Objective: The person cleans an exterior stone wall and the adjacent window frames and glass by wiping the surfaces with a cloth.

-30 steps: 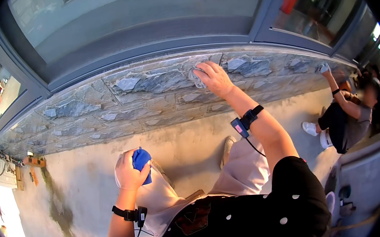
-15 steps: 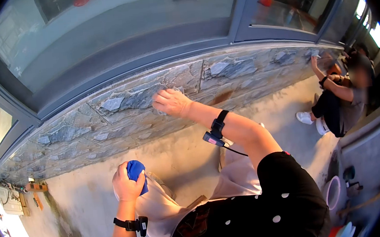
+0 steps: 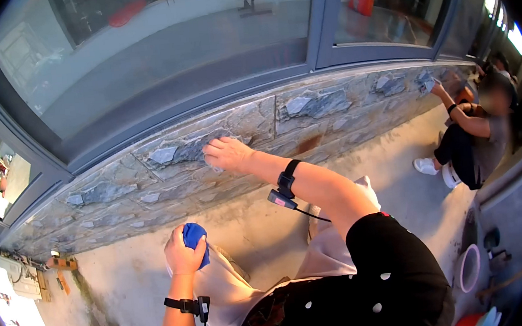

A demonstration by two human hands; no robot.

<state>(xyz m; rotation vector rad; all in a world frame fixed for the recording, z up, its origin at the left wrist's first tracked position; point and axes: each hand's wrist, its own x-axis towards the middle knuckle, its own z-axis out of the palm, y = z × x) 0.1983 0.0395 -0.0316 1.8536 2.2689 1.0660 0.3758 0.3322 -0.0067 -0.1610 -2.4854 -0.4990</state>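
Note:
My right hand (image 3: 230,154) presses against the stone-faced wall (image 3: 312,104) below the window frame, fingers curled over a pale grey wiry scrubber (image 3: 213,167). Most of that scrubber is hidden under the palm and fingers. Bunched in my left hand (image 3: 182,253), a blue cloth (image 3: 195,237) shows between thumb and fingers, just in front of my left knee and apart from the wall. Both wrists carry black straps with small cabled boxes.
At the right a person (image 3: 475,136) crouches by the same wall, one hand raised to it with a greyish thing. A grey-framed window (image 3: 191,94) runs above. Right of me stand a pale bucket (image 3: 468,269) and tools; an orange-brown brick-like block (image 3: 62,264) lies left.
My right hand has slid a little to the left along the stone. The left hand keeps hold of the blue cloth. The whole view has shifted slightly.

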